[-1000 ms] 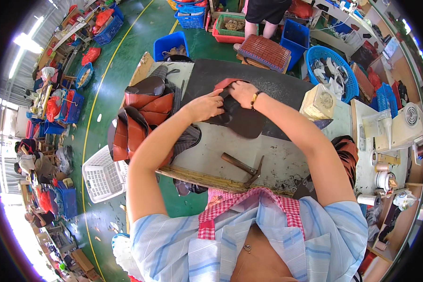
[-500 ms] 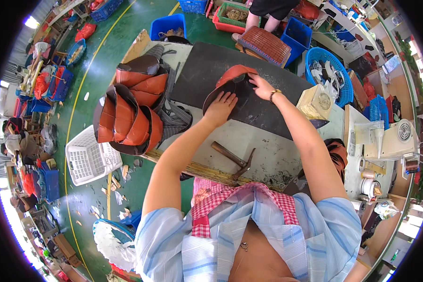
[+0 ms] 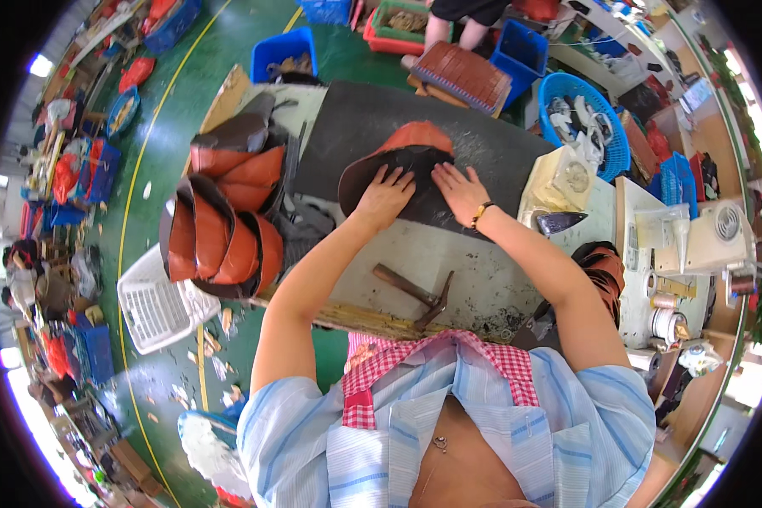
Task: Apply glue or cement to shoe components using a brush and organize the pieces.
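A curved reddish-brown leather piece (image 3: 417,134) with a dark inner side lies on the black mat in front of me. My left hand (image 3: 387,196) rests flat on its dark inner side, with the fingers stretched out. On the right, my right hand (image 3: 463,193) also lies with its fingers extended, at the piece's right side. Neither hand grips anything. Nearer to me, a hammer (image 3: 413,290) with a worn handle sits on the pale tabletop.
Stacked brown leather pieces (image 3: 220,229) stand at the table's left. A pale yellow block (image 3: 559,182) sits on the right, beside a dark pointed object (image 3: 560,222). Beyond are a blue basket (image 3: 615,152) and a blue bin (image 3: 284,55). A white crate (image 3: 157,305) is on the floor.
My right hand has let go of the leather piece's upper edge and come down flat beside my left hand. The piece now lies lower and flatter; the view has shifted slightly.
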Tool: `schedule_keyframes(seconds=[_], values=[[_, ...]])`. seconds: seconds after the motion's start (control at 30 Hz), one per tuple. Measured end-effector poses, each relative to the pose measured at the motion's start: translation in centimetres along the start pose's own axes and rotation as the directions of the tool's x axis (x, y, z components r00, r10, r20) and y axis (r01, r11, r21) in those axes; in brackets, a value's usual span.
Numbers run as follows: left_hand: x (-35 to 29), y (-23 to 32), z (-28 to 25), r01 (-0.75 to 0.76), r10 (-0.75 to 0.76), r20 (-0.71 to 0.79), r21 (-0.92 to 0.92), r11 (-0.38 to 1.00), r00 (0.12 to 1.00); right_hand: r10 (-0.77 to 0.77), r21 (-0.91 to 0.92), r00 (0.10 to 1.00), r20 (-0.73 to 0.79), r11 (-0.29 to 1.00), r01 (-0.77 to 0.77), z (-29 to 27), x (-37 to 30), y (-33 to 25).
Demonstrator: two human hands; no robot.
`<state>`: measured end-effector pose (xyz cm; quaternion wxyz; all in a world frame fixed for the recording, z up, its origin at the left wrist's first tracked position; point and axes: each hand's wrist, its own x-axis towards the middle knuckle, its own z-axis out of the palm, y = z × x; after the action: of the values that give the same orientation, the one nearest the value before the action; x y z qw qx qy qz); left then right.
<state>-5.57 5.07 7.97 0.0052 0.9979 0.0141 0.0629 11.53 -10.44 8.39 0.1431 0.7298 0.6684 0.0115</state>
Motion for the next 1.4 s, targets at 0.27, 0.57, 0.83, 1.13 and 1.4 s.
schedule_keyframes(seconds=[0.27,0.57,0.83,1.13,1.4], values=[[2.7,-5.1,-4.4,0.549,-0.58,-0.025,-0.294,0.782,0.814,0.283,0.684,0.938,-0.202,0.726,-0.072,-0.3,-0.7,0.1],[3.4,5.5,-13.9,0.016,-0.288,-0.203,-0.792,0.611,0.936,0.709,0.879,0.659,-0.249,0.451,-0.154,-6.8,-9.9,-0.8],[7.0,18.5,-19.1,0.57,0.358,0.577,-0.81,0.136,0.734,0.473,0.821,0.782,0.406,0.188,-0.539,-19.0,-35.9,2.5],[11.1,32.1,-2.5,-0.483,0.376,-0.32,-0.391,0.784,0.87,0.988,0.351,0.059,-0.143,0.106,-0.93,-4.7,-41.3,0.4],[15.4,32.2,-4.7,-0.398,0.394,-0.134,-0.559,0.728,0.909,0.948,0.208,0.284,-0.143,0.309,-0.928,-4.2,-43.3,5.9]])
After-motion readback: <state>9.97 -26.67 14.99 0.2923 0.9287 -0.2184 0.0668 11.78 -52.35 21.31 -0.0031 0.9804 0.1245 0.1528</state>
